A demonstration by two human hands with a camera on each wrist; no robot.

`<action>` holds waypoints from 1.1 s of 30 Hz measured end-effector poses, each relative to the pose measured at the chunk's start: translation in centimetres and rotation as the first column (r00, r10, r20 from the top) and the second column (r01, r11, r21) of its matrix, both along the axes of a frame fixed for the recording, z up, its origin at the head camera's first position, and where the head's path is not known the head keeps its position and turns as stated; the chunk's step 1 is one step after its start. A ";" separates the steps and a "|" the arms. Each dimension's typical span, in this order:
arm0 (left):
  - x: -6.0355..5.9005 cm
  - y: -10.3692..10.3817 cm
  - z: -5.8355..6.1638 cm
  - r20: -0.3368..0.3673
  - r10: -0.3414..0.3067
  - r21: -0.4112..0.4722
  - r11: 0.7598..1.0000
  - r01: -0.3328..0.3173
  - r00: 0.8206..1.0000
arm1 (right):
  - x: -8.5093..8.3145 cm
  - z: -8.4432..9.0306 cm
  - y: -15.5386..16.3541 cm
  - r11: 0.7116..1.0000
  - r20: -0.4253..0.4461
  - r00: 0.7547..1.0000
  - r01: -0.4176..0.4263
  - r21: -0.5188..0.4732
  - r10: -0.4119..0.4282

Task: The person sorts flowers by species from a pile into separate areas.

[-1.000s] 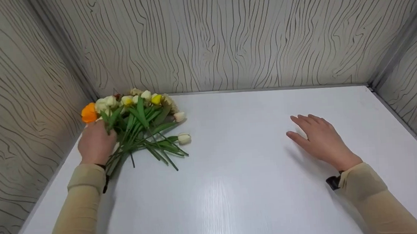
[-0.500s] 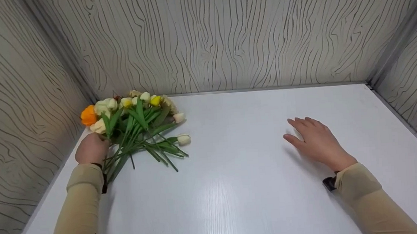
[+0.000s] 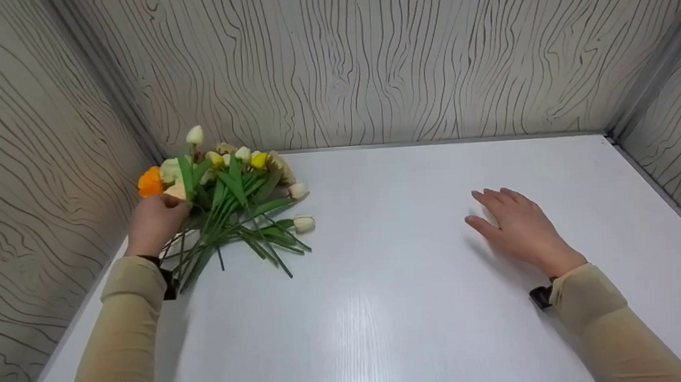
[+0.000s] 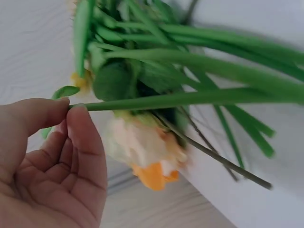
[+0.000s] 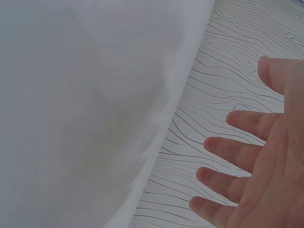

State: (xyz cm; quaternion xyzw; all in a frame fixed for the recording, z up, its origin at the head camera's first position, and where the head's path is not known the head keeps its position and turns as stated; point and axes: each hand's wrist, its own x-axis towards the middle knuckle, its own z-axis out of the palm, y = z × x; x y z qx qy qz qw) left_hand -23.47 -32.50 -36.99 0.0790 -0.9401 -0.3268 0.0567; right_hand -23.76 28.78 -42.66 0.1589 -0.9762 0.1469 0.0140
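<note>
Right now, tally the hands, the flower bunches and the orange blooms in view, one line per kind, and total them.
Hands: 2, the left hand pinching a green stem, the right hand spread flat.
Flower bunch: 1
Orange bloom: 1
Total: 4

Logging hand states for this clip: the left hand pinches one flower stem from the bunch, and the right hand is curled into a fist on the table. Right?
Not quite. In the head view the right hand lies flat with fingers spread on the table, no fist. The left hand does pinch a stem.
</note>
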 end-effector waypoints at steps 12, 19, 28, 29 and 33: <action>-2.1 11.3 2.3 -0.069 -0.221 0.350 0.908 0.231 0.973 | 0.6 0.6 -1.0 0.990 0.002 1.000 0.005 -0.138 -0.005; -2.0 21.4 0.1 -0.127 -0.337 0.622 0.705 0.340 0.933 | 1.6 1.1 -4.0 0.915 0.008 1.000 0.000 -0.403 0.003; -1.6 30.5 -2.2 -0.154 -0.423 0.748 0.541 0.385 0.893 | 2.9 1.1 -7.6 0.733 0.185 0.977 0.049 -0.678 0.106; -1.5 31.1 -2.4 -0.154 -0.424 0.760 0.527 0.381 0.893 | 3.0 1.0 -7.7 0.720 0.195 0.975 0.058 -0.692 0.108; -1.3 32.7 -2.9 -0.162 -0.427 0.786 0.488 0.378 0.889 | 3.0 0.6 -7.8 0.676 0.217 0.971 0.096 -0.731 0.097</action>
